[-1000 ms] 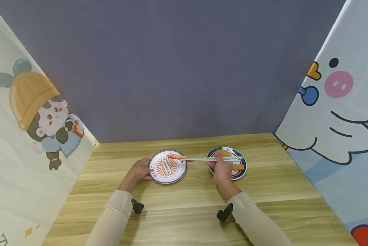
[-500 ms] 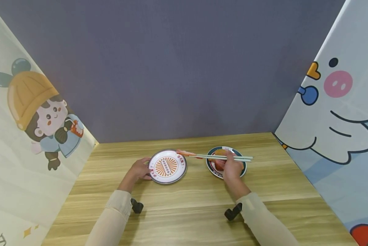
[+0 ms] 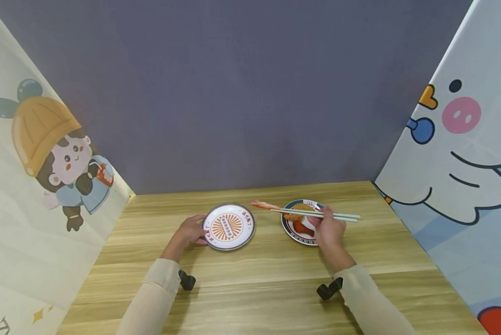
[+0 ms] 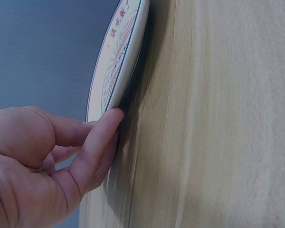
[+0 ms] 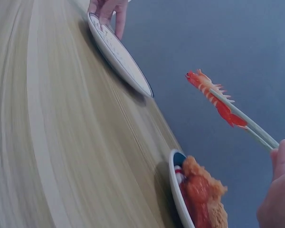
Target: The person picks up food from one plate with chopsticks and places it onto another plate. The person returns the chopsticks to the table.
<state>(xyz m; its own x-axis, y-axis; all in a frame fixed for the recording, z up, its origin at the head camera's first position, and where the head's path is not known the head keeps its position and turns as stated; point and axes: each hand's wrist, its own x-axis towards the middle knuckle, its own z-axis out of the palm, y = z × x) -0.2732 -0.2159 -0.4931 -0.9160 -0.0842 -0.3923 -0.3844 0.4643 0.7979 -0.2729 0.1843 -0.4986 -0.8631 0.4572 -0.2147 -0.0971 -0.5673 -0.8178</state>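
At the left of the head view, my left hand (image 3: pixel 191 231) pinches the rim of a white plate (image 3: pixel 243 236) with an orange sunburst print. The left wrist view shows fingers at the plate's edge, which is slightly raised off the table. My right hand (image 3: pixel 332 231) holds a pair of pale chopsticks (image 3: pixel 345 216). A red-and-white striped shrimp (image 5: pixel 213 98) is clamped between their tips, in the air between the two plates. Below the right hand lies a dark-rimmed plate (image 3: pixel 293 236) bearing a red-brown drumstick (image 3: pixel 302 228) and golden fried food (image 3: pixel 294 209), partly hidden by hand and chopsticks.
Both plates stand on a wood-grain table (image 3: pixel 250 288), toward its back edge. Behind rises a grey-blue wall panel (image 3: pixel 250 102). Cartoon-printed panels flank the table at left (image 3: pixel 32 223) and right (image 3: pixel 434 163). Black wrist mounts hang from both sleeves.
My right hand has moved right with the chopsticks. The shrimp has gone from above the white plate to the space between the plates. My left hand stays on the rim.
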